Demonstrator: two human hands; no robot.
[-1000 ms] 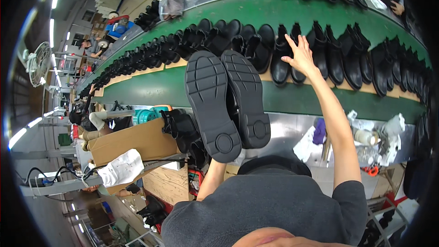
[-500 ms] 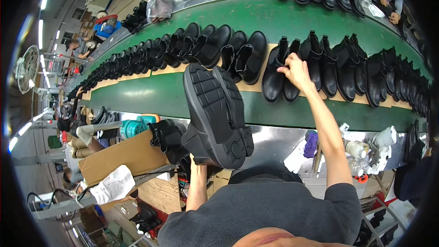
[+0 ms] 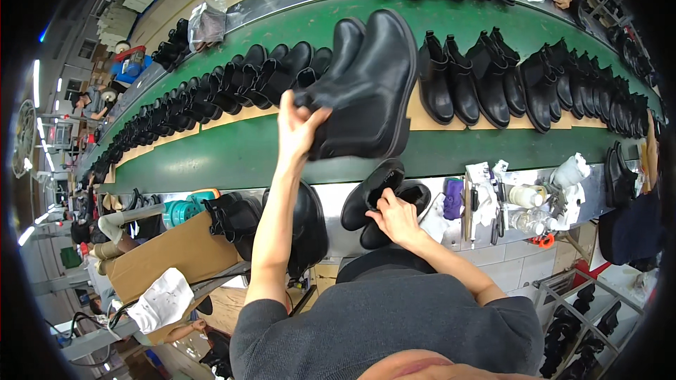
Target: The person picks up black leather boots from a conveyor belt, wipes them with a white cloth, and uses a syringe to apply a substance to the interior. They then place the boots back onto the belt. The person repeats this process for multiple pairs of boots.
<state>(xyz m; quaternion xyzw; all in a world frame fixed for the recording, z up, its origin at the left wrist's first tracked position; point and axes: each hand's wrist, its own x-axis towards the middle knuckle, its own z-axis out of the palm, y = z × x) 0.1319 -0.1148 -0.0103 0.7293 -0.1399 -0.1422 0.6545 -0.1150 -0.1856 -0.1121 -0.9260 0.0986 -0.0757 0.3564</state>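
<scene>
Since half a second ago your right hand point(image 3: 396, 217) has come back from the far row to the near ledge, and the pair in your left hand point(image 3: 299, 123) has swung from soles-up to sides-on. Your left hand is closed on the shafts of the raised pair of black boots point(image 3: 366, 84), held up over the green conveyor belt point(image 3: 232, 151). Your right hand grips the opening of one of a second pair of black boots point(image 3: 380, 200) lying on the metal ledge point(image 3: 338, 229) just before you. Right of that pair, bottles and tools point(image 3: 517, 204) crowd the ledge. On the far side of the belt, a row of black boots point(image 3: 493, 84) stands on brown board. A cardboard box point(image 3: 172, 257) sits near left.
</scene>
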